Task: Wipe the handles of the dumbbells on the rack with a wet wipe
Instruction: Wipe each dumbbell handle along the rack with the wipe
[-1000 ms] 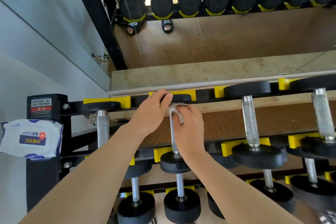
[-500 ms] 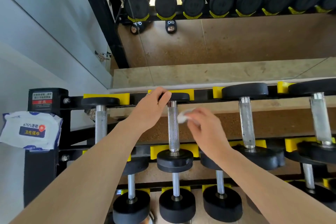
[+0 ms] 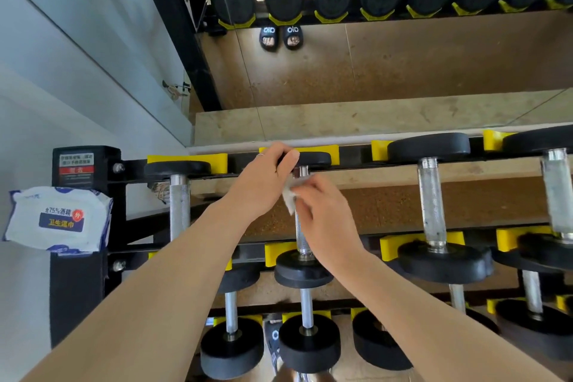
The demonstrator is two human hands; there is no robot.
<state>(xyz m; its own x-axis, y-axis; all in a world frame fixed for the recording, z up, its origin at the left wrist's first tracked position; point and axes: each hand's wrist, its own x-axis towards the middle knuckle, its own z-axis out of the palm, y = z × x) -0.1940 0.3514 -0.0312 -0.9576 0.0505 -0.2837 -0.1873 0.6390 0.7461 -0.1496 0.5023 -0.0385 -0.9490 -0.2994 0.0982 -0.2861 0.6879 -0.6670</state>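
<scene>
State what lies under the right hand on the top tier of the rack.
Under the right hand a white wet wipe is pressed against the second dumbbell's metal handle. The handle shows below the hand; the hand covers the stretch being wiped.

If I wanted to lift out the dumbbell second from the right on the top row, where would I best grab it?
Grip the dumbbell by its bare metal handle, probably near the middle, reaching from the front and above. The bar spans the open gap between the two rails of the rack, with a black head at each end resting in yellow cradles, so fingers should be able to curl fully round it.
</scene>
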